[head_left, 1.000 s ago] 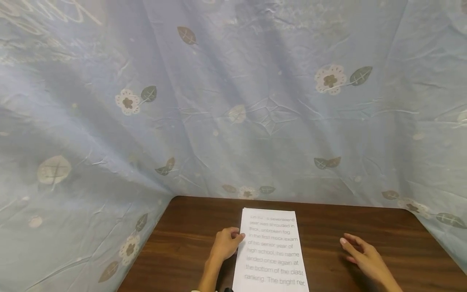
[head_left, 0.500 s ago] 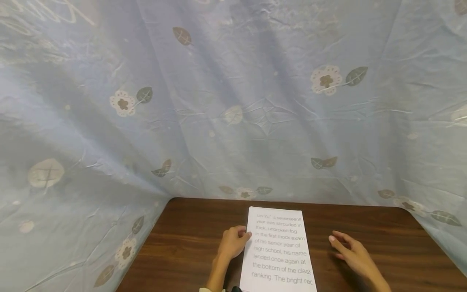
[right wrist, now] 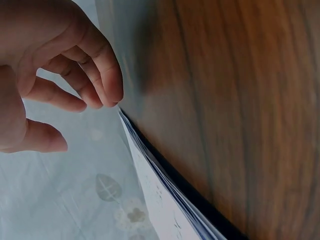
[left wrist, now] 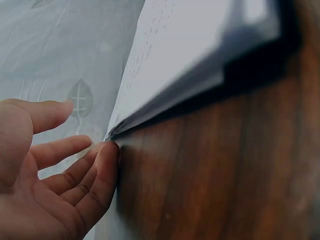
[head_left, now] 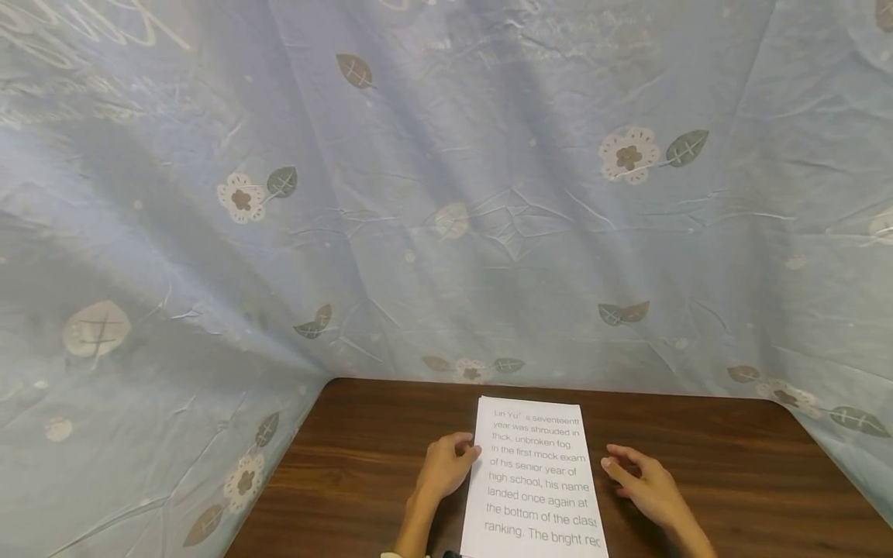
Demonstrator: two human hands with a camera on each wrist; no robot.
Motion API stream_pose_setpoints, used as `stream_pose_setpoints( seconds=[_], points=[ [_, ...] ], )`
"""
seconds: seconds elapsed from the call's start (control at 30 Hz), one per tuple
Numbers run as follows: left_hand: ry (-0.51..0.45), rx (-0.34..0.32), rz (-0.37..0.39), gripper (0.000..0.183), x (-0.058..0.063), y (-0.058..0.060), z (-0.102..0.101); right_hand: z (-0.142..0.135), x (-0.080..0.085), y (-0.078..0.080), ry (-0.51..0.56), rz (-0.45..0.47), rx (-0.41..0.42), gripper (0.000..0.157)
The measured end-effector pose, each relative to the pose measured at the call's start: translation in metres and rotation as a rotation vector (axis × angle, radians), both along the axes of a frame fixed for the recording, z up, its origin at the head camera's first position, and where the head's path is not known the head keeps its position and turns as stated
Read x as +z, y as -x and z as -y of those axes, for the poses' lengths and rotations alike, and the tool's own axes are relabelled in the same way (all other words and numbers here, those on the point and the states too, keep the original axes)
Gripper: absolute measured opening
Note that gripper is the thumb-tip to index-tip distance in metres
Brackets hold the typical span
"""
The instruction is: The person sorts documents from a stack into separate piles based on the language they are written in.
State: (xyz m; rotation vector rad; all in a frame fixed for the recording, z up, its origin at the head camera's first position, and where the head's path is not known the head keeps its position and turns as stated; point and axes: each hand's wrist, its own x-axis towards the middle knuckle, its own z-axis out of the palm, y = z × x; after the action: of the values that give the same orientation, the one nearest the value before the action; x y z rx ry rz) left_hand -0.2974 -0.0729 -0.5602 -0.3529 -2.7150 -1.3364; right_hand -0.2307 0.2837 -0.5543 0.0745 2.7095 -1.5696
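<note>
A stack of white paper sheets (head_left: 536,480) printed with large lines of English text lies on the brown wooden table. At the stack's left edge is my left hand (head_left: 443,468), thumb and fingers spread apart. The left wrist view has its lower fingertips (left wrist: 107,150) against or very near the stack's edge; contact is hard to tell. My right hand (head_left: 649,490) hovers just right of the stack, fingers gently bent and nothing held. From the right wrist, the sheets' layered edge (right wrist: 165,177) shows close to the fingertips.
The wooden table (head_left: 377,434) has rounded far corners. A pale blue-grey curtain (head_left: 488,294) with leaf and flower prints hangs behind it and along its sides. A small dark object (head_left: 452,554) shows at the bottom edge by my left wrist.
The stack and my left hand have shifted slightly right on the table. My right hand has moved left, closer to the stack's right edge.
</note>
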Motion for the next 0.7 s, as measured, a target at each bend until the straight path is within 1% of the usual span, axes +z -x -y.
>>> stream_pose_setpoints(
  seconds=[0.1, 0.3, 0.5, 0.7],
  points=[
    [-0.005, -0.008, 0.001, 0.04, -0.002, 0.0, 0.002, 0.006, -0.001, 0.0, -0.018, 0.004, -0.004, 0.062],
    [-0.006, -0.027, 0.033, 0.039, -0.004, -0.001, 0.005, 0.017, -0.002, 0.0, -0.047, 0.02, -0.012, 0.056],
    [0.009, -0.031, 0.036, 0.038, -0.004, -0.002, 0.006, 0.024, -0.004, 0.001, -0.118, 0.019, -0.026, 0.05],
    [0.023, -0.04, 0.036, 0.037, -0.002, -0.003, 0.005, 0.026, -0.006, 0.003, -0.203, -0.01, -0.029, 0.044]
  ],
)
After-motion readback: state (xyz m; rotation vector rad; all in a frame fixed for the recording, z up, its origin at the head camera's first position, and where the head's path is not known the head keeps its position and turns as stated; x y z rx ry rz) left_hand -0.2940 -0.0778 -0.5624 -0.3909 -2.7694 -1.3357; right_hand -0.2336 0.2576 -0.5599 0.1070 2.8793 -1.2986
